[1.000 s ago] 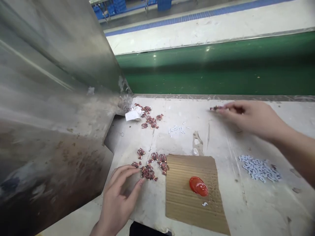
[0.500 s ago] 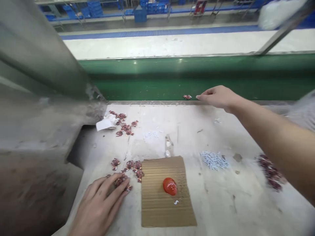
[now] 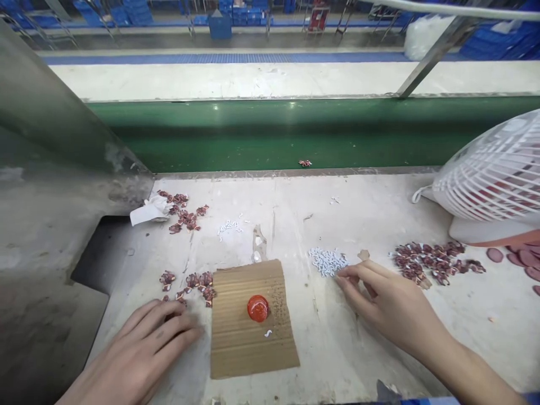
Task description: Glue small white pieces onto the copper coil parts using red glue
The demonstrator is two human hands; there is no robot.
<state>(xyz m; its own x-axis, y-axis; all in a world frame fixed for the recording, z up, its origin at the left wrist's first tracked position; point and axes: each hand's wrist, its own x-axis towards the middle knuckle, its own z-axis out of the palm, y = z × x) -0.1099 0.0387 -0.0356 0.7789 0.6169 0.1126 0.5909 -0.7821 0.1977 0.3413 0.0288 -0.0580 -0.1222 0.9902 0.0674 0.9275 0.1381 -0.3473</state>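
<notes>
My right hand [image 3: 386, 301] is pinched at the lower right edge of a pile of small pale-blue curved pieces [image 3: 327, 261]; its fingertips seem to close on one piece. My left hand [image 3: 143, 343] rests palm down, fingers loosely apart, beside a cluster of small brownish-red figures [image 3: 198, 284]; its thumb is hidden. Between the hands lies a corrugated cardboard sheet [image 3: 236, 351]. On it are a glossy red round blob or cap [image 3: 257, 308] and a single white curved piece [image 3: 268, 333].
More brownish-red figures [image 3: 436, 261] lie at right, below a white fan [image 3: 493, 169] and near dark red discs [image 3: 527, 259]. Another group [image 3: 185, 216] sits by crumpled white paper [image 3: 149, 211]. One figure [image 3: 304, 163] is on the green conveyor belt [image 3: 236, 152]. A metal housing [image 3: 54, 169] borders the left.
My right hand has come back from the belt's edge to the pale-blue pile, leaving the figure on the belt. My left hand has drawn back slightly from the figures. The view has shifted right.
</notes>
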